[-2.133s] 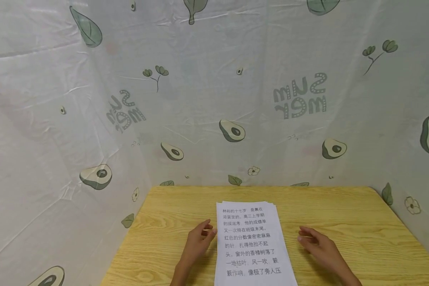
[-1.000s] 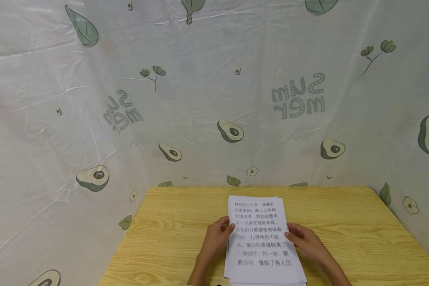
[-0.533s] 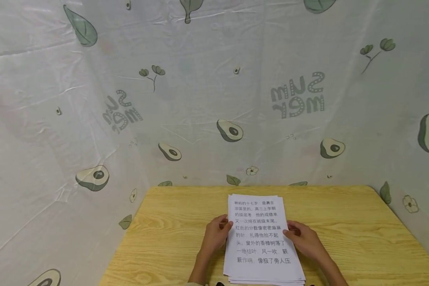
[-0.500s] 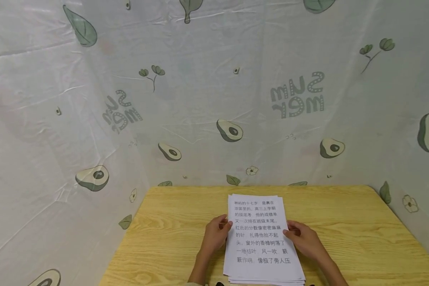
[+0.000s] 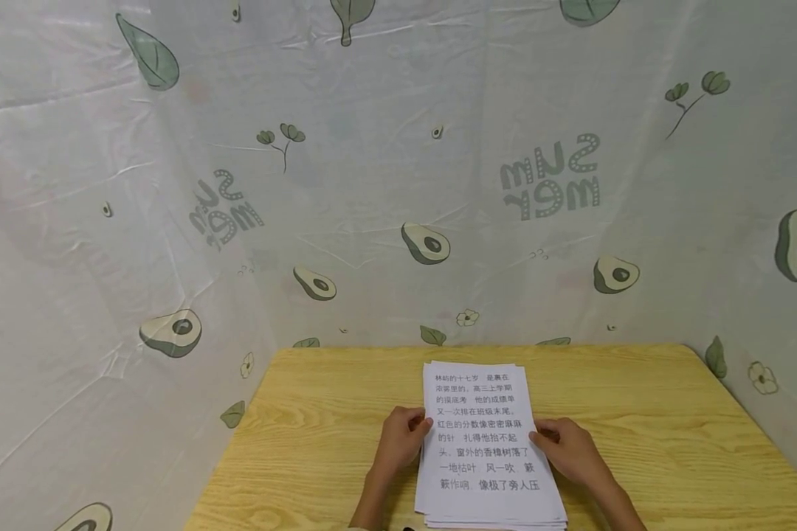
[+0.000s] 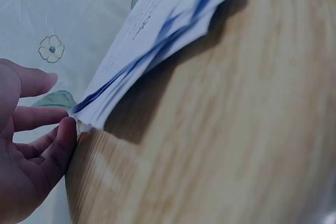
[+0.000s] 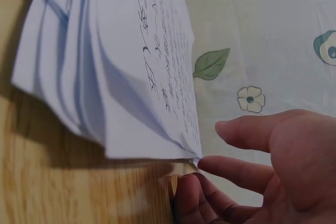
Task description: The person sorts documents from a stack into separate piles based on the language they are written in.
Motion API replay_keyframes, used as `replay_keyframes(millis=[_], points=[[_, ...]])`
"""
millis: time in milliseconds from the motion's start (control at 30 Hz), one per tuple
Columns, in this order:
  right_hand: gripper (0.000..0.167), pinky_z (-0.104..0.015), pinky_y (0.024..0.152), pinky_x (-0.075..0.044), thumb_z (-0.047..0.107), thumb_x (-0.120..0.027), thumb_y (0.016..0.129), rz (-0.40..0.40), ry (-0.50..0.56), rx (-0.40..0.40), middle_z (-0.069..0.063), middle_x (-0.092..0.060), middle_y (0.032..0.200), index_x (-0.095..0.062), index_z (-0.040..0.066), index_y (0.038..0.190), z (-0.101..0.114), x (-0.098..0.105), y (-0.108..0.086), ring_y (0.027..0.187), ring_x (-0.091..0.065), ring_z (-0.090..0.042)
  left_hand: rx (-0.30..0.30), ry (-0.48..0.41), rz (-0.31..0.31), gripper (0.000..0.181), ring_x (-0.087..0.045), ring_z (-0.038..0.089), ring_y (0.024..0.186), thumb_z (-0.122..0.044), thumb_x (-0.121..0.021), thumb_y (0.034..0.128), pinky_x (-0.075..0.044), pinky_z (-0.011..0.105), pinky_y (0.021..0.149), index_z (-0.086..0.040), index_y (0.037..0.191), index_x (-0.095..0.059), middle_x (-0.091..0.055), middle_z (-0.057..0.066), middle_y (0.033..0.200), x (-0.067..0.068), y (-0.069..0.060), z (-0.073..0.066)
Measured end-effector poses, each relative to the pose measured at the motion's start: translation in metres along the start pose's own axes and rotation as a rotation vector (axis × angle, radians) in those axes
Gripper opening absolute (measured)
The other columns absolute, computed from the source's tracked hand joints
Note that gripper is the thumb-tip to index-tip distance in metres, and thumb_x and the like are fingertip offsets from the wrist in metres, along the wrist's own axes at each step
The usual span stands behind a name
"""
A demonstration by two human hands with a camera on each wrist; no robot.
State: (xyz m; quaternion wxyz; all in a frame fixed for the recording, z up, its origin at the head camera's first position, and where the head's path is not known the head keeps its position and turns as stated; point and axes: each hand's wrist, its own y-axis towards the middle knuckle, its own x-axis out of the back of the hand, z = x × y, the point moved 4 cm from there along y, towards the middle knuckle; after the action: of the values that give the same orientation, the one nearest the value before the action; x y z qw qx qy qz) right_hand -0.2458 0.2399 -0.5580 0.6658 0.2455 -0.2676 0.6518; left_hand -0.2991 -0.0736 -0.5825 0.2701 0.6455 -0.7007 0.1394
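Observation:
A stack of white sheets printed with Chinese characters [image 5: 481,472] lies between the two hands, its layers slightly uneven at the top and bottom. The left hand [image 5: 400,442] is at its left edge, the right hand [image 5: 571,451] at its right edge. In the left wrist view, the index fingertip of the left hand [image 6: 31,145] touches the sheets [image 6: 131,51], thumb raised apart from them. The right wrist view likewise has the right hand's [image 7: 262,166] index fingertip on a corner of the paper [image 7: 126,114], thumb apart. Several sheets fan apart along the near edge.
The stack rests on a wooden table [image 5: 319,428] with light grain. A pale sheet printed with avocados, leaves and flowers [image 5: 372,184] hangs behind the table and along its sides.
Since the oldest frame, both hands have come to the stack's side edges, and the stack has shifted right and slightly away. Over the last half second, hands and paper look almost still.

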Motion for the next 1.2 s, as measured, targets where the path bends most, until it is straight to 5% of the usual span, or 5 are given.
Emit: replay_keyframes(millis=[233, 533, 733, 967, 1200], points=[[0.042, -0.034, 0.075, -0.057, 0.016, -0.07, 0.101, -0.002, 0.012, 0.023, -0.02, -0.079, 0.116, -0.069, -0.011, 0.133, 0.006, 0.001, -0.003, 0.09, -0.072, -0.018, 0.013, 0.003, 0.009, 0.036, -0.056, 0.012, 0.09, -0.021, -0.074, 0.1008, -0.05, 0.023, 0.076, 0.002, 0.129, -0.075, -0.067, 0.005, 0.103, -0.001, -0.001, -0.002], [0.042, -0.039, 0.084, -0.057, 0.017, -0.072, 0.101, -0.046, -0.034, 0.058, -0.031, -0.066, 0.136, -0.069, -0.009, 0.134, 0.008, 0.003, -0.005, 0.108, -0.072, -0.032, 0.017, -0.045, -0.006, 0.038, -0.06, 0.009, 0.087, -0.021, -0.074, 0.101, -0.053, 0.021, 0.072, 0.0, 0.132, -0.074, -0.067, 0.007, 0.106, -0.001, -0.002, -0.007], [0.047, -0.032, 0.075, -0.05, 0.017, -0.076, 0.098, -0.039, -0.057, 0.042, -0.023, -0.072, 0.119, -0.068, -0.012, 0.134, 0.008, 0.003, -0.004, 0.094, -0.064, -0.022, 0.028, -0.052, -0.002, 0.04, -0.062, 0.01, 0.089, -0.021, -0.075, 0.1006, -0.054, 0.022, 0.074, 0.001, 0.134, -0.073, -0.067, 0.007, 0.107, 0.001, -0.003, -0.008], [0.051, -0.042, 0.081, -0.059, 0.019, -0.075, 0.098, -0.006, -0.073, 0.017, -0.013, -0.076, 0.108, -0.065, -0.016, 0.133, 0.004, 0.002, -0.004, 0.102, -0.074, -0.033, 0.015, -0.041, 0.015, 0.044, -0.063, 0.012, 0.09, -0.021, -0.076, 0.099, -0.055, 0.023, 0.074, 0.005, 0.134, -0.071, -0.068, 0.008, 0.105, 0.003, -0.004, -0.007], [0.05, -0.033, 0.075, -0.056, 0.018, -0.075, 0.098, 0.009, -0.045, -0.002, -0.007, -0.074, 0.103, -0.065, -0.016, 0.133, 0.004, 0.0, -0.004, 0.103, -0.075, -0.033, 0.029, -0.011, 0.034, 0.033, -0.053, 0.011, 0.085, -0.02, -0.077, 0.0985, -0.047, 0.021, 0.068, 0.004, 0.121, -0.076, -0.064, 0.003, 0.096, 0.0, -0.006, -0.01]])
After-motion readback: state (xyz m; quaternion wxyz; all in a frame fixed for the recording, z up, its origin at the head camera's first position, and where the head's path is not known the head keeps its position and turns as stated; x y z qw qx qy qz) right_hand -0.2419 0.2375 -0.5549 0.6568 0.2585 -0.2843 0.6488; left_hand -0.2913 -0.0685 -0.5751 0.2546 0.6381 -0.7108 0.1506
